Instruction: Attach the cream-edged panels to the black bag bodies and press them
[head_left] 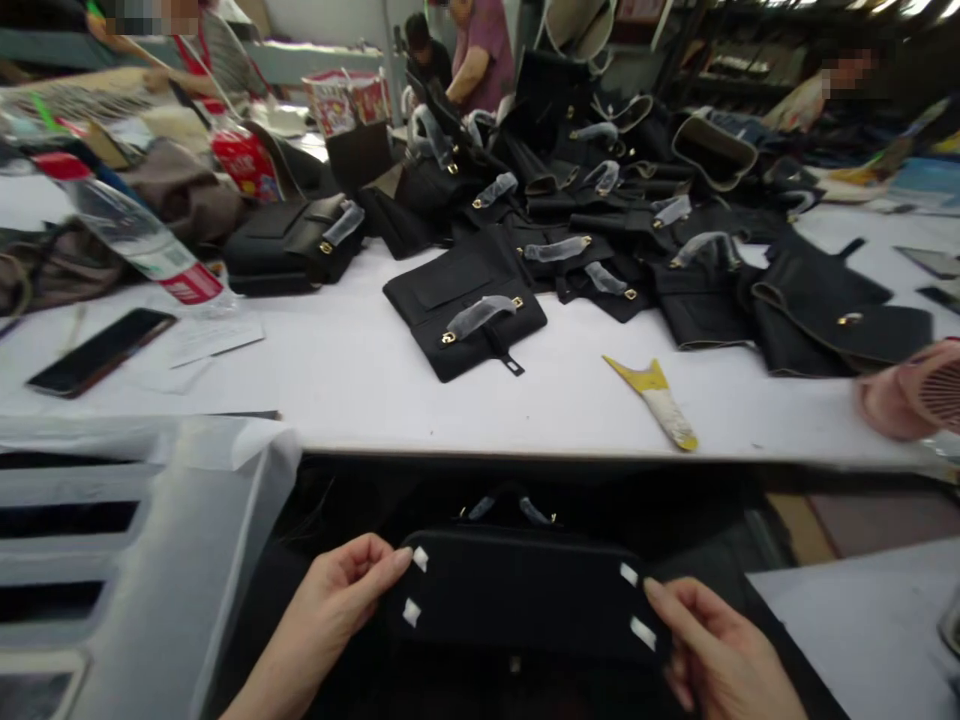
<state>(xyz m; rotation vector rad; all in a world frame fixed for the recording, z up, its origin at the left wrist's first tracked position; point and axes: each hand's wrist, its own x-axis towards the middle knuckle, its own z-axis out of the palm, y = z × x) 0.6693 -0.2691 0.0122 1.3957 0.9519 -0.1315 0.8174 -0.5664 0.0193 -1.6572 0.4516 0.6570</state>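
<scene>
A black handbag (525, 590) is held low in front of me, below the table's front edge. Four-cornered and dark, its near face carries several small white patches by its corners. At its left end, my left hand (330, 600) pinches the edge between thumb and fingers. My right hand (720, 640) grips the opposite end the same way, its thumb beside a white patch. Behind the bag's upper edge shows a plastic-wrapped handle (506, 508) with gold-coloured fittings. The lower part of the bag fades into shadow.
On the white table (337, 380) lie a flat black bag piece (469, 300), a yellow forked tool (660, 400), a phone (101, 350) and a tilted bottle (142, 235). Black bags are heaped behind. A pink fan (915, 390) stands right. Several people work at the back.
</scene>
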